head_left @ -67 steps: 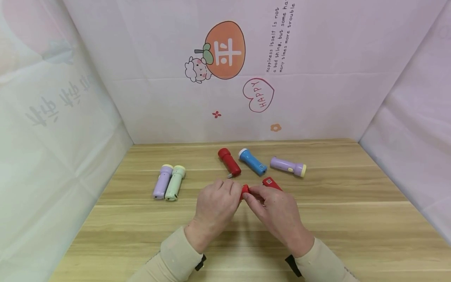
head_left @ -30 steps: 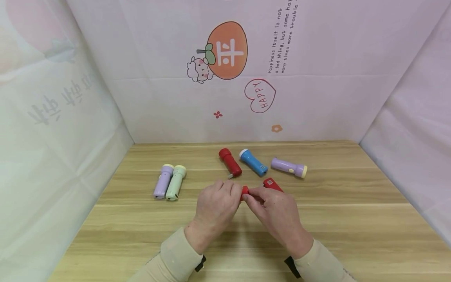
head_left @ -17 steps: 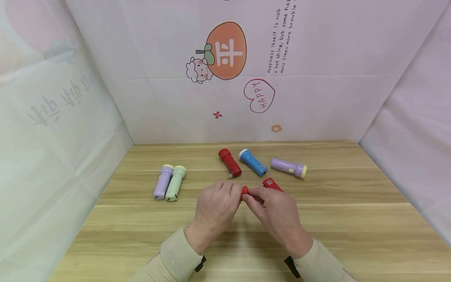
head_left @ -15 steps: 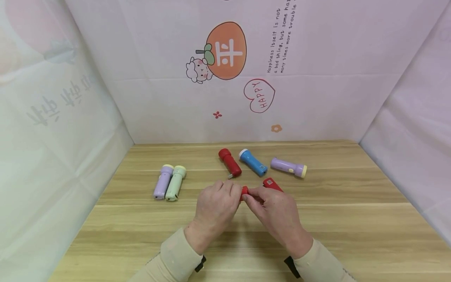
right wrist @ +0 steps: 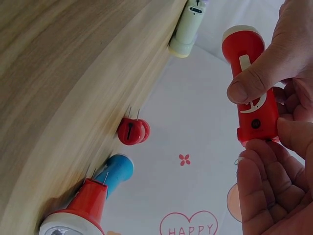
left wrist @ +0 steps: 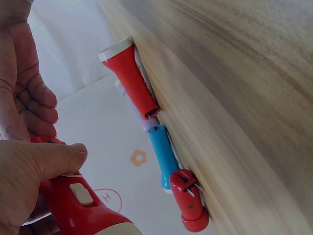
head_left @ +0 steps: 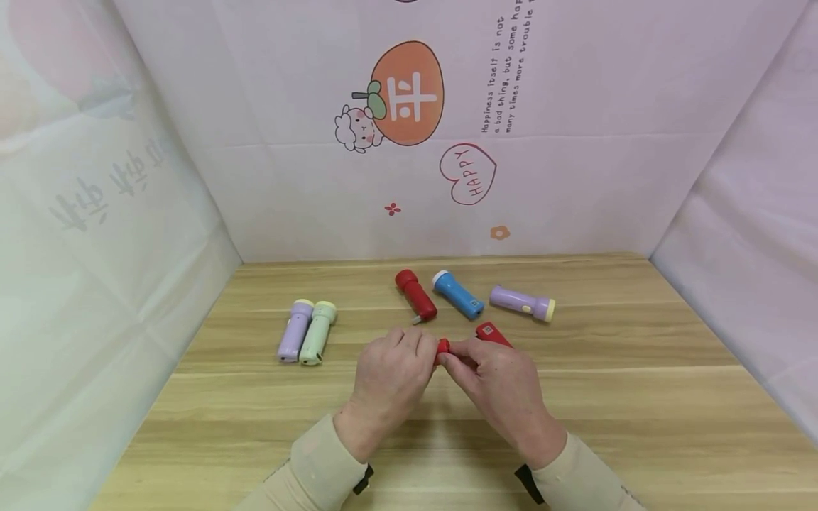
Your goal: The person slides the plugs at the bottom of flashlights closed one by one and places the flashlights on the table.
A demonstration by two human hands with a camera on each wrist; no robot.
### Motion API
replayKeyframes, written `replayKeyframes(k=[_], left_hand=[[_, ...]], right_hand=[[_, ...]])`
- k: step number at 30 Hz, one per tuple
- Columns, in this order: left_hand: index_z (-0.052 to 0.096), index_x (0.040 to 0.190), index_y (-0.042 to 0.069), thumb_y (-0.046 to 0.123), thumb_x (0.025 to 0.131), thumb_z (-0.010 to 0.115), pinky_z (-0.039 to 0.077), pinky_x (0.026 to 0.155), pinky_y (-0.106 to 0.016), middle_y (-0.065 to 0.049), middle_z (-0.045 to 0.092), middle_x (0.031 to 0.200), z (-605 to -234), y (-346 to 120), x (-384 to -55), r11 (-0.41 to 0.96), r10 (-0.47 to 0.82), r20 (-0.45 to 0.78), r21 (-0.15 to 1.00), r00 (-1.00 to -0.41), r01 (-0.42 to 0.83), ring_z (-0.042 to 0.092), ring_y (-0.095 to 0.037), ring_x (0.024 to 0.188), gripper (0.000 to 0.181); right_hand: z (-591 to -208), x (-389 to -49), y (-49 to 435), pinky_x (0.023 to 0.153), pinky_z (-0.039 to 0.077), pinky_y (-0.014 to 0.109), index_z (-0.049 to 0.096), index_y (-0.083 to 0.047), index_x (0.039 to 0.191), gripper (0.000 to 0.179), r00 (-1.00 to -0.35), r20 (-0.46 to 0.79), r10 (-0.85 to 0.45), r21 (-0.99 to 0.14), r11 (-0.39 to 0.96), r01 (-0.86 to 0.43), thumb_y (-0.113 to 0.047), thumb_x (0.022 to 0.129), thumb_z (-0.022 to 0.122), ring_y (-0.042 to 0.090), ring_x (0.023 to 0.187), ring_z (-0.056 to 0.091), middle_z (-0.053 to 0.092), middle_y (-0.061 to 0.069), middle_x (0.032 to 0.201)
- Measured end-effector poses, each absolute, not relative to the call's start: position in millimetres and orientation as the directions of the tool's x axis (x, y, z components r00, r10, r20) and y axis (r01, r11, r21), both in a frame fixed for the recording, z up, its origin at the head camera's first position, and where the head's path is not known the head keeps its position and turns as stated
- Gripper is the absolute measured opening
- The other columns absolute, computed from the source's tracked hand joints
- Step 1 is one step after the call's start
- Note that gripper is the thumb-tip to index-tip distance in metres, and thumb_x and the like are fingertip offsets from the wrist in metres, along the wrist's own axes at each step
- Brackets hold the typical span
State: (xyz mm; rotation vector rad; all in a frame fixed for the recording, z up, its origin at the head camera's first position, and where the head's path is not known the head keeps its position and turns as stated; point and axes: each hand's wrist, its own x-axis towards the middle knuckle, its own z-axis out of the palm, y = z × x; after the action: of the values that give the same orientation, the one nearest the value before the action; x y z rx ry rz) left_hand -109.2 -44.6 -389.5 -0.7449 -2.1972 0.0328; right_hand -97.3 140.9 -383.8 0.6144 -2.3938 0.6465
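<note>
A red flashlight (right wrist: pixel 247 73) with a white lens rim and a white slide switch (left wrist: pixel 81 194) is held above the table's middle. My left hand (head_left: pixel 393 372) grips its body, the thumb lying along it near the switch. My right hand (head_left: pixel 501 383) pinches the tail end between thumb and fingers; in the right wrist view the thumb (right wrist: pixel 296 132) touches that end and the other fingers are bent beneath it. What the fingertips hold at the tail is partly hidden. Just beyond my right hand lies another red flashlight (left wrist: pixel 131 81) with a white rim, two metal prongs showing at its tail.
Toward the back lie a dark red flashlight (head_left: pixel 417 294) with prongs out, a blue flashlight (head_left: pixel 459 294) and a purple flashlight (head_left: pixel 522 303). At the left, a second purple flashlight (head_left: pixel 295 332) and a pale green one (head_left: pixel 318 333) lie side by side. Printed cloth (head_left: pixel 287 199) walls the wooden table (head_left: pixel 255 426).
</note>
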Motion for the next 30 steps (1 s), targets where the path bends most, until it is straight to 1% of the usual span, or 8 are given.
replayKeyframes(k=[7, 14, 21, 28, 30], left_hand=[[0.065, 0.088, 0.011, 0.023, 0.096, 0.076, 0.044, 0.048, -0.021, -0.001, 0.069, 0.078, -389.5, -44.4, -109.4, 0.826, 0.517, 0.697, -0.254, -0.497, 0.502, 0.058, -0.014, 0.062, 0.018], [0.065, 0.088, 0.011, 0.024, 0.096, 0.077, 0.044, 0.048, -0.021, -0.001, 0.07, 0.079, -390.3, -45.1, -109.3, 0.827, 0.517, 0.687, -0.248, -0.51, 0.505, 0.058, -0.014, 0.062, 0.019], [0.065, 0.089, 0.011, 0.025, 0.095, 0.077, 0.045, 0.049, -0.021, -0.001, 0.069, 0.079, -391.4, -45.5, -109.8, 0.829, 0.513, 0.689, -0.243, -0.512, 0.503, 0.058, -0.014, 0.062, 0.02], [0.065, 0.091, 0.013, 0.028, 0.098, 0.074, 0.045, 0.049, -0.02, 0.0, 0.07, 0.08, -391.3, -45.7, -109.2, 0.84, 0.51, 0.663, -0.247, -0.547, 0.484, 0.056, -0.013, 0.062, 0.018], [0.066, 0.091, 0.013, 0.028, 0.098, 0.074, 0.045, 0.049, -0.02, 0.0, 0.07, 0.08, -391.8, -46.1, -109.4, 0.839, 0.51, 0.666, -0.247, -0.544, 0.484, 0.057, -0.014, 0.062, 0.019]], right_hand=[[-383.6, -97.0, 140.2, 0.053, 0.047, 0.016, 0.083, -0.013, 0.093, 0.018, -0.727, 0.63, -0.272, -0.302, 0.777, -0.552, -0.027, 0.085, 0.089, 0.0, 0.058, 0.056, 0.076, -0.007, 0.078], [-383.4, -96.9, 139.3, 0.055, 0.051, 0.018, 0.083, -0.013, 0.093, 0.019, -0.733, 0.625, -0.269, -0.303, 0.782, -0.545, -0.028, 0.084, 0.089, 0.002, 0.059, 0.058, 0.077, -0.007, 0.079], [-383.8, -96.8, 139.0, 0.055, 0.05, 0.017, 0.083, -0.013, 0.093, 0.02, -0.729, 0.628, -0.272, -0.291, 0.787, -0.544, -0.029, 0.083, 0.09, 0.002, 0.059, 0.057, 0.076, -0.007, 0.078], [-385.8, -97.5, 139.0, 0.054, 0.05, 0.017, 0.083, -0.013, 0.093, 0.02, -0.719, 0.639, -0.273, -0.287, 0.783, -0.553, -0.029, 0.083, 0.09, 0.001, 0.058, 0.058, 0.076, -0.008, 0.078], [-386.1, -97.7, 139.0, 0.053, 0.049, 0.017, 0.083, -0.013, 0.092, 0.02, -0.713, 0.646, -0.273, -0.288, 0.777, -0.559, -0.029, 0.083, 0.09, 0.0, 0.057, 0.057, 0.076, -0.008, 0.077]])
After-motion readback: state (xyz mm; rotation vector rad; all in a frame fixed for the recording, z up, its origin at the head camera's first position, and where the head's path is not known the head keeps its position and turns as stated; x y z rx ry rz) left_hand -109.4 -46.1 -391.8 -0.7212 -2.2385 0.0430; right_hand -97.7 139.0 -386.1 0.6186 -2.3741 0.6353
